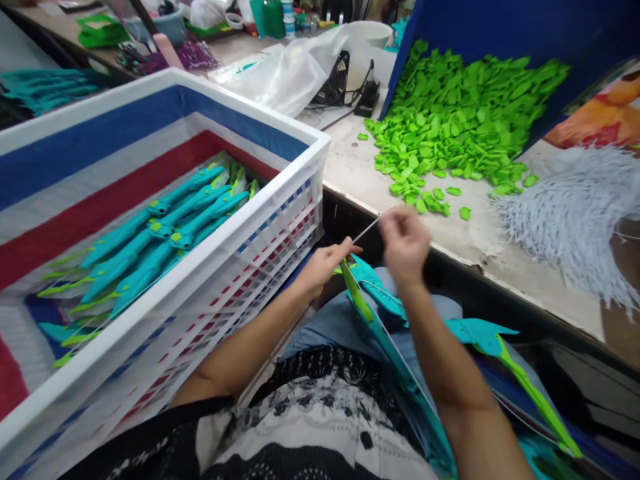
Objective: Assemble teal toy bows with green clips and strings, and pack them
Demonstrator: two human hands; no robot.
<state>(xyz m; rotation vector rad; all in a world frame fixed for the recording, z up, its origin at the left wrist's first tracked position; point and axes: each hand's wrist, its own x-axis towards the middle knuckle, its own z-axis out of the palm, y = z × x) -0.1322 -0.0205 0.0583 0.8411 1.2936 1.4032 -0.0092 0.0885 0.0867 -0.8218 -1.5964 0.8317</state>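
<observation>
My left hand is closed in a pinch at the upper tip of a teal and green plastic toy bow, which lies slanted across my lap. From those fingers a thin white cord runs taut up to my right hand, slightly blurred, whose fingers are closed on its end. Part of the bow is hidden behind my right forearm. Beside my right arm rests another teal piece with a lime-green limb, partly covered.
At left stands a white plastic crate with a striped lining, holding several teal bows. Small green plastic parts spill from a blue bin onto the worktable. A bundle of white cords hangs over its edge.
</observation>
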